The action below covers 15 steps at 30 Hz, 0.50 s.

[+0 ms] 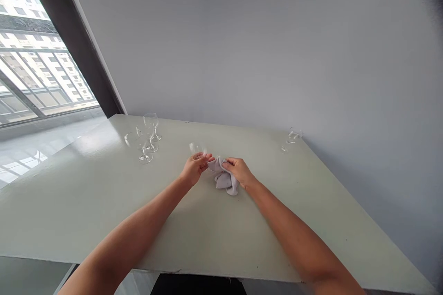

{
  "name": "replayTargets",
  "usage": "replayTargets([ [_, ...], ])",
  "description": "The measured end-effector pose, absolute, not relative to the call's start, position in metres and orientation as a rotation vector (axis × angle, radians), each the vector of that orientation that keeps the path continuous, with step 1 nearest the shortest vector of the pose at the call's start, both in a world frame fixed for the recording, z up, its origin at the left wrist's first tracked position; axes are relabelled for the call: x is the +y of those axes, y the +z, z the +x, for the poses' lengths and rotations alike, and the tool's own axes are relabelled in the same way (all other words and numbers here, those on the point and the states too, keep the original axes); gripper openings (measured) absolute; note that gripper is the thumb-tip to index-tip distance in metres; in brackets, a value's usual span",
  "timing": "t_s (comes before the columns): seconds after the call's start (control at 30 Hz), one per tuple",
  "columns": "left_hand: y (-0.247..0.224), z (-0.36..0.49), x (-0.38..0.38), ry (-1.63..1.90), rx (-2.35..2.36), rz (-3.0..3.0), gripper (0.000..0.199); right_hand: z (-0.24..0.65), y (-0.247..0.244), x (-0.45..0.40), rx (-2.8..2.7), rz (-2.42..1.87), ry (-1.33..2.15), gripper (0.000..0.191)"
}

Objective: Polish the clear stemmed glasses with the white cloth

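Near the middle of the table, my left hand (198, 166) is closed on a clear wine glass (197, 148). Its bowl points away from me, past the fingers, while the stem and foot are mostly hidden by the hand and cloth. A light grey cloth (225, 179) is pinched in my right hand (239, 170). One folded end of the cloth reaches my left fingertips and the glass; the rest hangs crumpled down to the tabletop.
Several clear stemmed glasses (151, 122) stand together on the left part of the pale table (207, 230). Another clear glass (294, 136) is at the far right corner by the wall (311, 55). A window (38, 55) is on the left.
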<state>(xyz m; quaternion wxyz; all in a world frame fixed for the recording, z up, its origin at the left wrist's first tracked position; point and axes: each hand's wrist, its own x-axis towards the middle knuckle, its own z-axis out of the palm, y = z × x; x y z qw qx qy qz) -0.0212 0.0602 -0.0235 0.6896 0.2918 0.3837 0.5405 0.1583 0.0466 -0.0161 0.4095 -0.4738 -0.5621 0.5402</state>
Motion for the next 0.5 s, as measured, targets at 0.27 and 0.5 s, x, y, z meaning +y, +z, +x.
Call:
replayTargets([
  [0.27, -0.026, -0.02, 0.06, 1.066, 0.872, 0.4, 0.005, 0.139, -0.001, 0.018, -2.276, -0.892, 0.593, 0.024],
  [0.5, -0.009, -0.01, 0.047, 1.148, 0.716, 0.346, 0.006, 0.137, -0.016, 0.03, -1.631, -0.898, 1.043, 0.016],
])
